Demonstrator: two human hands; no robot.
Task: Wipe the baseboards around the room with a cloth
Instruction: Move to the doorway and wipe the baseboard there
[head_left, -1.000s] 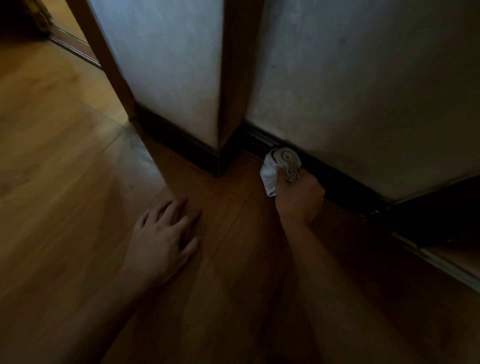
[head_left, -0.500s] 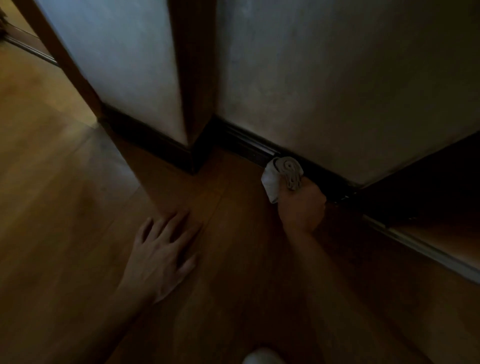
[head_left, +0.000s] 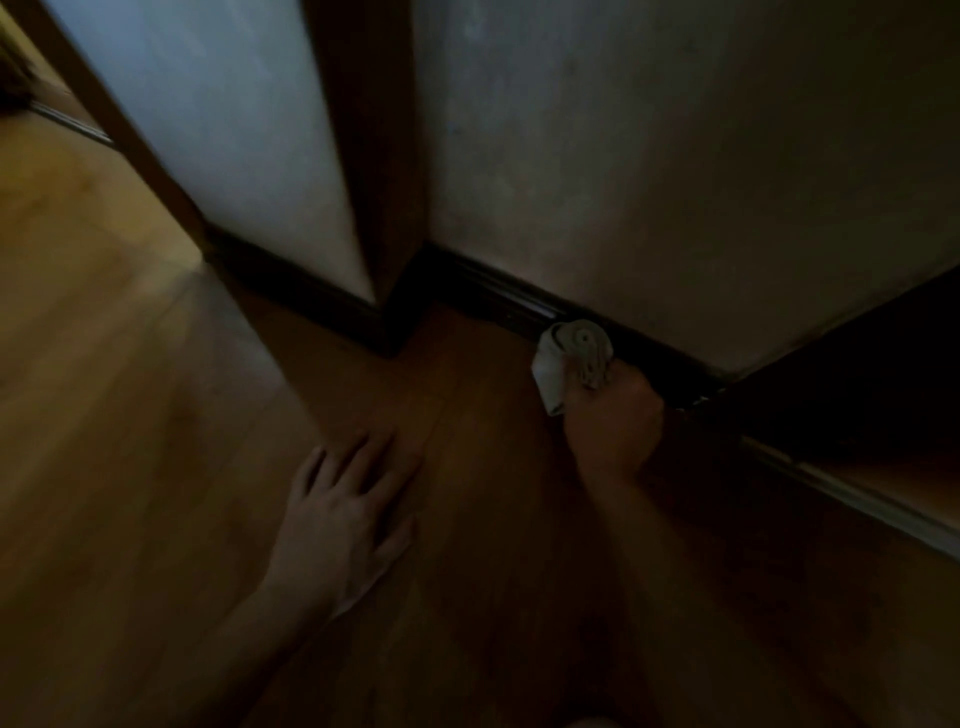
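Gripping cloth (head_left: 570, 354), right hand (head_left: 614, 423) presses it to baseboard (head_left: 498, 297); left hand (head_left: 337, 530) lies spread on open floor (head_left: 130, 415).

Wooden floor (head_left: 130, 441), pale wall (head_left: 649, 182), dark upright post (head_left: 374, 156), perhaps a doorframe.

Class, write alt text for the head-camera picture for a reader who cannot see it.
A right hand presses a bunched pale cloth against a dark baseboard near a wall corner; the left hand lies flat on the wooden floor.
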